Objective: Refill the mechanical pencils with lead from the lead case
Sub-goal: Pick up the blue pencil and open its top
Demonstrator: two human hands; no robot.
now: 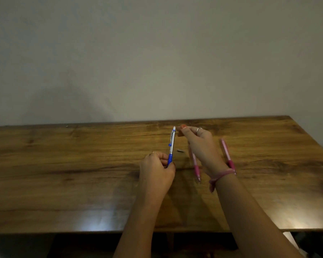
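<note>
The left hand [157, 170] is gripping the blue-and-silver mechanical pencil [171, 146] by its blue grip section, fingers curled round it, holding it nearly upright over the middle of the table [82, 164] with the white top end tilting slightly toward the far edge. The right hand [199, 146] is hovering just beside that top end, its thumb and forefinger [182, 129] pinching together level with the pencil's top — whether a lead is sitting between them is too fine to tell. The pencil's long axis is running up from the left hand to the opening, so any feeding in would have to come down along that line from the right hand, which is the nearer one to the open end. Two pink mechanical pencils [196, 166] are lying on the table under and beside the right wrist, pointing toward the near edge. A small grey piece [180, 151] — possibly a cap — is resting on the table between the hands.
</note>
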